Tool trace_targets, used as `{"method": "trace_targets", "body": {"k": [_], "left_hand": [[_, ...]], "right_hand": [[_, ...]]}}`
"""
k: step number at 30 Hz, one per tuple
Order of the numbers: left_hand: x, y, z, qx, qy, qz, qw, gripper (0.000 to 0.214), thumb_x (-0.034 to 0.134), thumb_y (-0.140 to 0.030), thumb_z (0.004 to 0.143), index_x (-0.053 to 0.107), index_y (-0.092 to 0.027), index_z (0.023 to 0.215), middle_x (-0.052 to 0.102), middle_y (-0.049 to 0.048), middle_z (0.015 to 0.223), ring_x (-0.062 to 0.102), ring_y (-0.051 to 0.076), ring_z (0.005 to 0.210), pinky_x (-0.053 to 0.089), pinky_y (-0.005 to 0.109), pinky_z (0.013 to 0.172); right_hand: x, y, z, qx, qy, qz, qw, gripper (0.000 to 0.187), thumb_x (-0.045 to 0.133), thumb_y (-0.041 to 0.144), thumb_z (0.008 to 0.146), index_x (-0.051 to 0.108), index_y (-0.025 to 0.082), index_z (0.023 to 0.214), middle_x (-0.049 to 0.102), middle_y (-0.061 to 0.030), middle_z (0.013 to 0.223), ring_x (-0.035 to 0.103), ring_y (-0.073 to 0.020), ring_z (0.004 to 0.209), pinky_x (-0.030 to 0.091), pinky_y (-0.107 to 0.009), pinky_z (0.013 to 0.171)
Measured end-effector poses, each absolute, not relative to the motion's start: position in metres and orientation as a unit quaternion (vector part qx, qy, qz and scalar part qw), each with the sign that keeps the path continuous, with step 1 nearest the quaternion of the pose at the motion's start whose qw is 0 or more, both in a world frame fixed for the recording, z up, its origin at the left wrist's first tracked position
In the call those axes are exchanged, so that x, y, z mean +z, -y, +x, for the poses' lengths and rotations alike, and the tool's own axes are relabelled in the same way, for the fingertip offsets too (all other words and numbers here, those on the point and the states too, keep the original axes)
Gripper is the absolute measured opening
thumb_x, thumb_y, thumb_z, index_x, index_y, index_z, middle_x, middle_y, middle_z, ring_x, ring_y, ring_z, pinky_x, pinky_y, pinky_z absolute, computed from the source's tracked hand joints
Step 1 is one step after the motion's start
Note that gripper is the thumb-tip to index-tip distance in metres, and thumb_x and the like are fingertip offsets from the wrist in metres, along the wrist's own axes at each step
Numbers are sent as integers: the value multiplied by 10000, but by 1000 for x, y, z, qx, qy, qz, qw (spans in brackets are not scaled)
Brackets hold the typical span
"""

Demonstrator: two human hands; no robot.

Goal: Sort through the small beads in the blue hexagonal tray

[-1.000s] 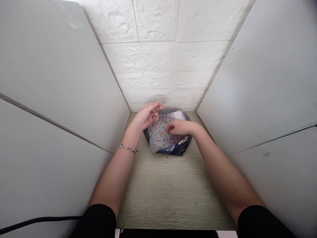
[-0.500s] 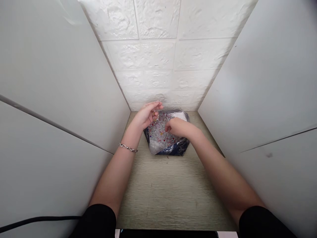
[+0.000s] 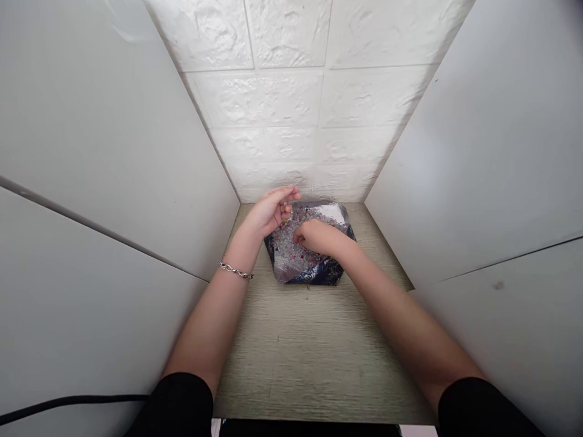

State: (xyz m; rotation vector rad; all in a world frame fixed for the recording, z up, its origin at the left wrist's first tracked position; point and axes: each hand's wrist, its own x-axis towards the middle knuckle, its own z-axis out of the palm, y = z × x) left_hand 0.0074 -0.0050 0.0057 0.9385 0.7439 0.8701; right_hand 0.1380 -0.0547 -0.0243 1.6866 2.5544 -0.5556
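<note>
A shallow heap of small clear, pink, red and orange beads fills an opened silver-lined bag with dark blue patterned sides. Over the bag's left edge is my left hand, its fingers curled and closed; small yellowish beads show by the fingertips, and what links them is too fine to tell. My right hand reaches down to the heap from the right. Its thumb and fingers are pinched together at the beads, and anything between them is hidden.
The bag lies on a wood-grained board against a white brick-patterned wall. Pale panels close in at left and right. A black cable runs at lower left.
My right hand has moved a little left and slightly down across the beads, still pinched. My left hand has stayed almost in place.
</note>
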Motion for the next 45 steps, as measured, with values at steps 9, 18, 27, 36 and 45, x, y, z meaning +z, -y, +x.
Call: {"method": "trace_targets", "body": {"k": [9, 18, 27, 36, 45], "left_hand": [[7, 5, 6, 398, -344, 424, 738, 159, 646, -260, 689, 591, -141, 780, 622, -7, 678, 423, 5, 408, 318, 140, 368], [6, 5, 7, 394, -349, 428, 735, 138, 627, -262, 707, 598, -150, 782, 633, -14, 704, 429, 3, 412, 326, 147, 378], [7, 5, 6, 392, -343, 429, 738, 162, 650, -275, 684, 595, -153, 775, 628, -8, 710, 435, 11, 427, 300, 151, 369], [10, 7, 6, 404, -340, 467, 709, 172, 654, -283, 687, 631, -138, 777, 637, 26, 749, 464, 29, 512, 324, 147, 407], [13, 11, 9, 396, -339, 477, 707, 141, 634, -261, 710, 633, -127, 752, 634, 36, 739, 474, 31, 523, 338, 153, 426]], "right_hand": [[-13, 51, 156, -172, -801, 573, -8, 334, 457, 73, 736, 665, 190, 970, 662, -74, 972, 593, -163, 892, 397, -220, 773], [-10, 39, 194, -134, -726, 674, -27, 370, 433, 85, 758, 627, 160, 1064, 622, -106, 1085, 562, -195, 995, 385, -249, 840], [-16, 38, 195, -151, -721, 676, -29, 396, 438, 53, 740, 633, 176, 1062, 615, -93, 1105, 564, -192, 998, 393, -241, 824], [-13, 36, 203, -152, -701, 696, -34, 373, 451, 41, 711, 656, 132, 1009, 643, -75, 1058, 583, -159, 963, 404, -202, 787], [-18, 35, 195, -156, -709, 687, 24, 333, 449, 34, 709, 687, 145, 913, 665, -107, 957, 608, -159, 837, 407, -211, 702]]}}
